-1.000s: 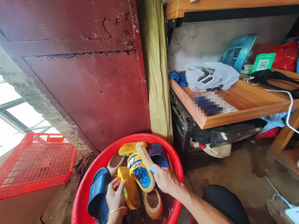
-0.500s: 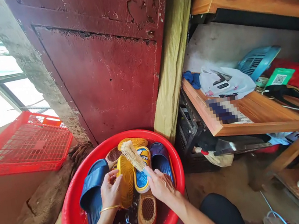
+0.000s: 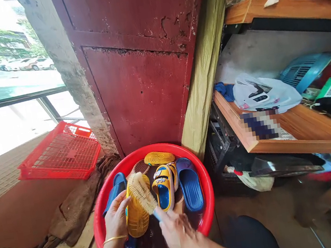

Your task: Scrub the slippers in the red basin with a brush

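Observation:
My left hand (image 3: 117,217) is closed on the edge of a yellow slipper (image 3: 138,218), its patterned sole turned up over the water. In my right hand (image 3: 177,229) is a scrub brush (image 3: 143,192) with pale bristles and a light blue handle. The bristles lie against the slipper's sole. Both hands are above a red basin (image 3: 211,216) of dark water. Around them in the basin are a yellow and blue slipper (image 3: 164,188), a dark blue slipper (image 3: 191,188), another blue slipper (image 3: 114,195) partly behind my left hand, and a yellow sole (image 3: 159,157) at the back.
A red plastic crate (image 3: 61,153) stands left of the basin, near a brown cloth (image 3: 76,210). Behind the basin rises a dark red door (image 3: 140,98). To the right, a wooden shelf (image 3: 307,147) holds a white plastic bag (image 3: 266,93) and a blue fan (image 3: 307,71).
The view has swung left, so things appear farther right. My brush now lies across the yellow slipper's sole. The yellow and blue slipper and the dark blue slipper have shifted in the water.

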Motion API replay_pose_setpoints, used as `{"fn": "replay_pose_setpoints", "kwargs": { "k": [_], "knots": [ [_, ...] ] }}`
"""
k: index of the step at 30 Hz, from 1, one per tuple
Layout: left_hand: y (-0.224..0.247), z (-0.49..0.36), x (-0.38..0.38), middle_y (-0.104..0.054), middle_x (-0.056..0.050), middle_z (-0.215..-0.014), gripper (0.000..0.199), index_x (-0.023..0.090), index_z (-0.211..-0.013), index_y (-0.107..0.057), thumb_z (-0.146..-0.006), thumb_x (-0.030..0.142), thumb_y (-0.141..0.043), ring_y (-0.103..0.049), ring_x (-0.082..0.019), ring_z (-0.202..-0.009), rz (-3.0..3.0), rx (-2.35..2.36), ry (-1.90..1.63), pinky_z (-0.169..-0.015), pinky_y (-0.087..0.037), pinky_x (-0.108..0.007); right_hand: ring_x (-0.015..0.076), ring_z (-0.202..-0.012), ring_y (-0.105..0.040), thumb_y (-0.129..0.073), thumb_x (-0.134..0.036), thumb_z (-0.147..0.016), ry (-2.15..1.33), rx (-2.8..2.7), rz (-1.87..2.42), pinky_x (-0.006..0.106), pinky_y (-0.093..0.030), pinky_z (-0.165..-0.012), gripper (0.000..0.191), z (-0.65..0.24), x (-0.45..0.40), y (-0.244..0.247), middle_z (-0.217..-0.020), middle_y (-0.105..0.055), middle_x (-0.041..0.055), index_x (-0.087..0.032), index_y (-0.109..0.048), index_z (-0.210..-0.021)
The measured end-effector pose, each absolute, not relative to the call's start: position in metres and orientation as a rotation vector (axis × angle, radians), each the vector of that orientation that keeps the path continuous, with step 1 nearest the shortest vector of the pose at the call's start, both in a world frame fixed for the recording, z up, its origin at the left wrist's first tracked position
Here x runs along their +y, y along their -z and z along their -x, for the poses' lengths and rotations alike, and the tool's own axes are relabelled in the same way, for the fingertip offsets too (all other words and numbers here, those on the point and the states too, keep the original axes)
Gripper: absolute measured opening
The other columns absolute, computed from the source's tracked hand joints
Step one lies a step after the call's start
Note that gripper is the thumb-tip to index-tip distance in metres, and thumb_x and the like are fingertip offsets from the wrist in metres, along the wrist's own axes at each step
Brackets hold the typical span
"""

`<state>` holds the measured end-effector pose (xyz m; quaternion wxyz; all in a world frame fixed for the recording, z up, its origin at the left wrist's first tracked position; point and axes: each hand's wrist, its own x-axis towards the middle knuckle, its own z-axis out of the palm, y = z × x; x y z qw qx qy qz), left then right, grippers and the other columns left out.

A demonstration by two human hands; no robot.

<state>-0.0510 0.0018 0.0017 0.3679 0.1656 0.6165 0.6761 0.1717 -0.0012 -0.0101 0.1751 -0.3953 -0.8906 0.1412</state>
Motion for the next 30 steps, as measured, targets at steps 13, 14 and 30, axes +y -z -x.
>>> {"fn": "replay_pose_setpoints", "kwargs": {
  "k": [13,14,30],
  "knots": [
    [-0.018,0.008,-0.006,-0.078,-0.007,-0.097,0.064,0.018,-0.114,-0.068,-0.057,0.043,-0.085,-0.073,-0.029,-0.089,-0.585,1.348,-1.501,-0.069,-0.059,-0.032,0.0226,-0.079,-0.071,-0.039,-0.020,-0.097,-0.306,-2.385,1.422,0.028,-0.052,-0.067,0.047,-0.202,0.043,-0.021,-0.091,-0.074,0.0091,-0.022,-0.050,-0.143],
    [-0.018,0.010,-0.004,-0.078,-0.006,-0.096,0.064,0.018,-0.113,-0.069,-0.056,0.042,-0.085,-0.073,-0.028,-0.087,-0.570,1.372,-1.522,-0.068,-0.059,-0.031,0.0224,-0.076,-0.071,-0.040,-0.020,-0.097,-0.274,-2.414,1.384,0.028,-0.052,-0.066,0.049,-0.200,0.035,-0.018,-0.091,-0.074,0.0091,-0.023,-0.048,-0.145],
    [-0.012,0.001,0.011,-0.077,-0.007,-0.108,0.057,0.024,-0.132,-0.059,-0.076,0.019,-0.067,-0.074,-0.026,-0.097,-0.257,1.167,-1.375,-0.081,-0.061,-0.036,0.0256,-0.107,-0.068,-0.040,-0.023,-0.097,-0.474,-2.124,1.072,0.036,-0.055,-0.093,0.054,-0.208,0.031,0.002,-0.122,-0.069,0.0152,-0.015,-0.041,-0.150]
  ]
}}
